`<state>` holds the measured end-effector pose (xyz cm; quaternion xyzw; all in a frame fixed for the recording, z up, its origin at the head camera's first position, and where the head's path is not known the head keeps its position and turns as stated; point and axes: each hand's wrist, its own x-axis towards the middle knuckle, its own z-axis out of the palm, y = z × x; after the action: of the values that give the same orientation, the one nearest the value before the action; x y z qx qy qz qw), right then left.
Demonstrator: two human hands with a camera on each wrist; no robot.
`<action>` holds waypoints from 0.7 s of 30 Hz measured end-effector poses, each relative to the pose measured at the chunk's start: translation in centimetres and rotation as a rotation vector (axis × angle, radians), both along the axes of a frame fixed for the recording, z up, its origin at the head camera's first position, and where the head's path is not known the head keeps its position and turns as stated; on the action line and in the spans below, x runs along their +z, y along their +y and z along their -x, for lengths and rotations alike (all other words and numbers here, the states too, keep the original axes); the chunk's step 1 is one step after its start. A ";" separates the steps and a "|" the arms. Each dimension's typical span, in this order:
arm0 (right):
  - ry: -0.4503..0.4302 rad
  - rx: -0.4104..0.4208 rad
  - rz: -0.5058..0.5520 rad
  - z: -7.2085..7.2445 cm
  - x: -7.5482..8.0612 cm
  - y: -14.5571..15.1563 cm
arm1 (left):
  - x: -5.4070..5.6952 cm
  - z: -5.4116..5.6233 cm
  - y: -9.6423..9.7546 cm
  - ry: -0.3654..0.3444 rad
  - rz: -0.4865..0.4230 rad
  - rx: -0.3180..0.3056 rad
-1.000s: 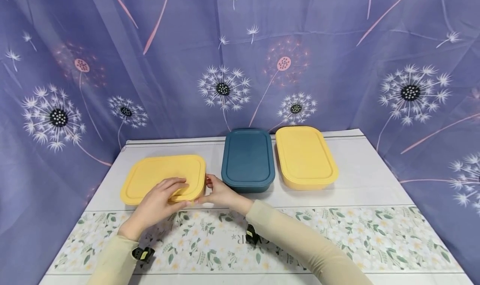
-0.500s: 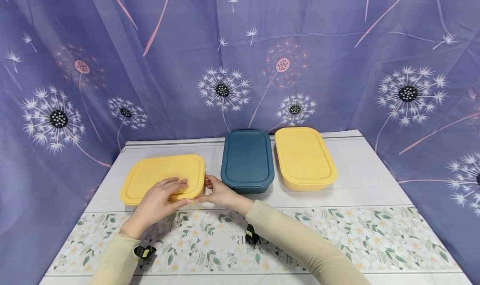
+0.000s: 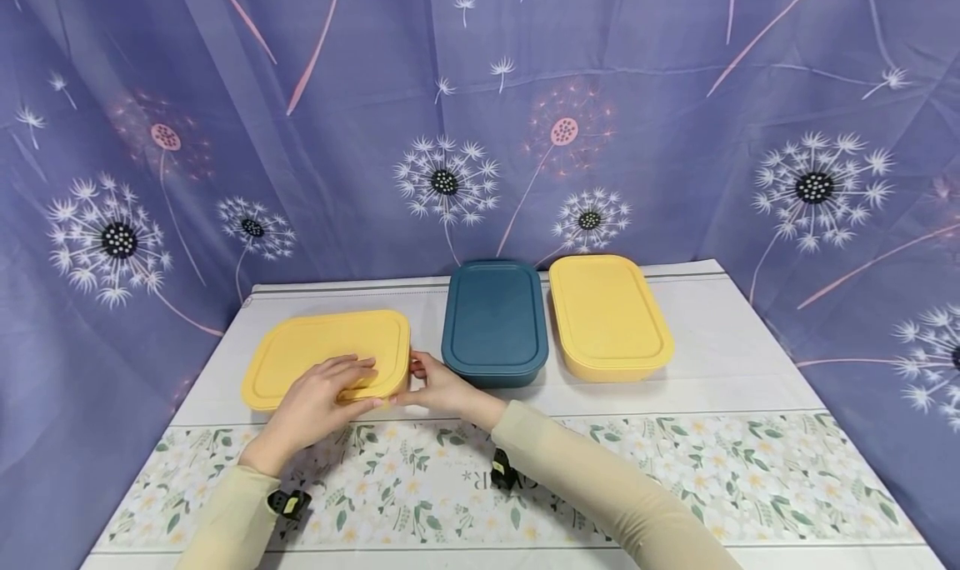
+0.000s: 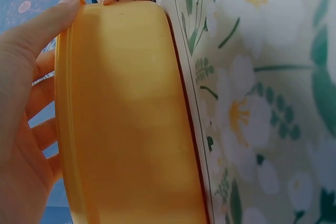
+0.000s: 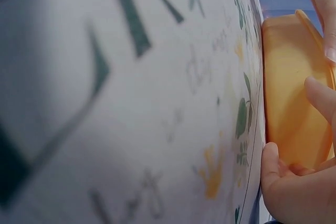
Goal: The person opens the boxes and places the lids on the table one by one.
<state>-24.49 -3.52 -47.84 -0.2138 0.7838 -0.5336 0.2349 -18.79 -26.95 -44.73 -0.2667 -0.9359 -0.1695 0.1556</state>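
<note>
A yellow lidded food container (image 3: 300, 349) lies lengthwise at the left of the table. My left hand (image 3: 318, 403) rests on its lid, fingers extended over the top and thumb at the front rim. In the left wrist view that thumb presses the rim near a corner, above the smooth side wall (image 4: 126, 114). At the right front corner, my right hand (image 3: 442, 387) holds the container's body, thumb on the front side and fingers bent against the short end. The right wrist view has these fingers low by the tabletop. The lid sits flat on the body.
A dark blue lidded container (image 3: 497, 320) stands just right of my right hand, and another yellow lidded container (image 3: 611, 316) stands beyond it. Floral and white cloth (image 3: 637, 470) covers the table. A purple dandelion-print curtain (image 3: 480, 95) hangs behind and at both sides.
</note>
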 end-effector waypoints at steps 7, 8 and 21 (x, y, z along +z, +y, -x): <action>-0.002 -0.003 0.005 0.0 0.0 -0.1 | 0.1 0.0 0.0 0.010 -0.005 -0.012; -0.003 -0.004 0.004 0.0 0.0 -0.1 | 0.1 0.0 0.0 0.012 -0.006 -0.013; 0.005 -0.005 -0.012 0.0 0.0 0.0 | 0.1 0.2 0.1 0.018 -0.015 -0.014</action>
<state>-24.47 -3.51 -47.81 -0.2117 0.7880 -0.5292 0.2327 -18.94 -26.86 -44.63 -0.2735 -0.9313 -0.1754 0.1648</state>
